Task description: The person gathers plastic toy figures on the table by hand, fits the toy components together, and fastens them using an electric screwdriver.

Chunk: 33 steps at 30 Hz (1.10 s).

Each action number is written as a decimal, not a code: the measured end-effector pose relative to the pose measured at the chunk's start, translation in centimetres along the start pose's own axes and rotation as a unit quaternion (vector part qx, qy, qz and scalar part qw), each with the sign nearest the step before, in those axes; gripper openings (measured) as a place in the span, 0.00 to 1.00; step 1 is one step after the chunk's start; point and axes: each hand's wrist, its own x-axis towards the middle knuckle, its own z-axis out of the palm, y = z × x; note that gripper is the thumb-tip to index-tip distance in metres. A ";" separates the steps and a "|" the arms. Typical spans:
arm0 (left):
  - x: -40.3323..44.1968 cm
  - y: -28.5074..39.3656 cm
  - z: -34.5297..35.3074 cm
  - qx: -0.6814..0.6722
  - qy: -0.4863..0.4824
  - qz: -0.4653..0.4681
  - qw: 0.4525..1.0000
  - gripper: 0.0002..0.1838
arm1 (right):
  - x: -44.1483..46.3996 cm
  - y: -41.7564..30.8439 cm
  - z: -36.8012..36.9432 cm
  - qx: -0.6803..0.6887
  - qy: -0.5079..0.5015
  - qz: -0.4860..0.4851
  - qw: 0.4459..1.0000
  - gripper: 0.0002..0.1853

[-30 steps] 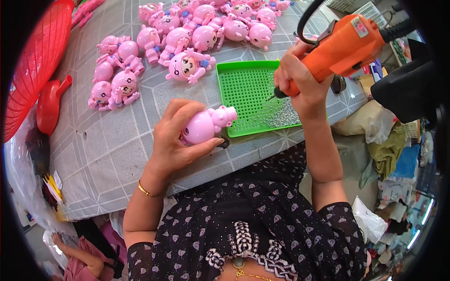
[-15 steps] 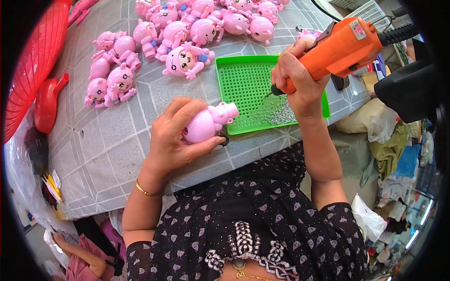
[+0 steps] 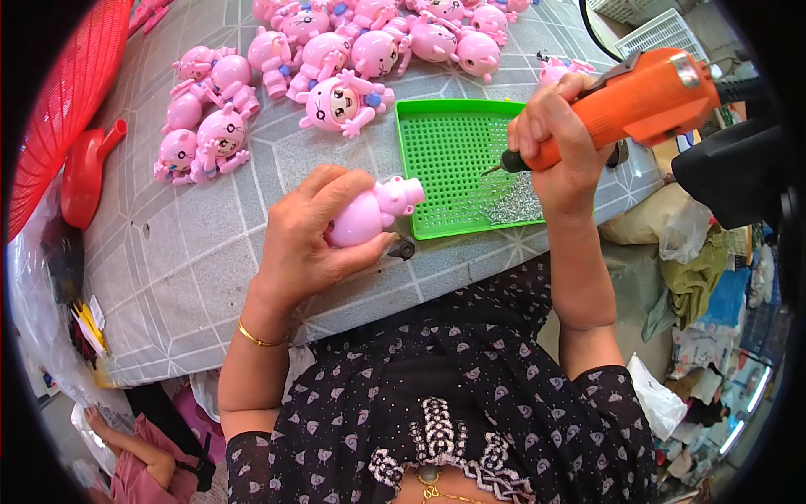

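Seen from above, a person in a dark patterned top works with both bare hands over a gray surface (image 3: 201, 290) crossed by pale lines. The left hand (image 3: 306, 231) has its grip closed around a glossy pink figure (image 3: 357, 220), fingers over the top and thumb along the near side; the figure lies on its side just above the surface's near edge, its narrow end pointing right toward a green tray (image 3: 449, 223). Just beside the thumb is a small black object (image 3: 404, 249). The right hand (image 3: 567, 160) has its grip wrapped around an orange power screwdriver (image 3: 625, 105), which tilts down and left, its thin bit (image 3: 494, 170) above the perforated tray. Small silvery screws (image 3: 518, 204) are heaped in the tray's near right part. The bit and the pink figure are apart. Beyond the hands, many pink figures with cat-like ears (image 3: 340, 107) lie in a loose cluster, with a smaller group (image 3: 220, 144) to the left. At the lower left, a co-worker's bent arm (image 3: 138, 445) shows beside a dusty pink garment.
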 end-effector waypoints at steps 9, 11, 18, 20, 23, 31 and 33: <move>0.0 -0.1 -0.2 -0.001 0.000 0.009 1.000 0.25 | 0.6 -2.4 3.0 0.064 -0.115 -0.010 0.991 0.05; 0.0 -0.3 -0.2 0.010 0.002 0.017 1.000 0.25 | 0.5 -2.4 4.1 0.079 -0.117 -0.016 0.990 0.05; 0.0 -0.4 -0.3 0.045 -0.006 0.024 0.999 0.25 | 0.6 -1.6 5.9 0.119 -0.106 0.013 0.987 0.06; 0.0 -0.4 -0.3 0.046 -0.005 0.021 0.999 0.25 | 0.6 -1.4 6.2 0.121 -0.108 0.016 0.987 0.06; 0.0 -0.6 -0.2 0.045 -0.003 0.022 0.999 0.24 | 0.6 -1.0 6.3 0.113 -0.119 0.018 0.986 0.07; 0.0 -0.6 -0.3 0.041 -0.003 0.029 0.999 0.24 | 0.5 -0.4 6.6 0.101 -0.098 0.016 0.990 0.08; 0.0 -0.5 -0.4 0.037 -0.002 0.027 0.999 0.24 | 0.5 -0.4 6.6 0.104 -0.093 0.018 0.990 0.08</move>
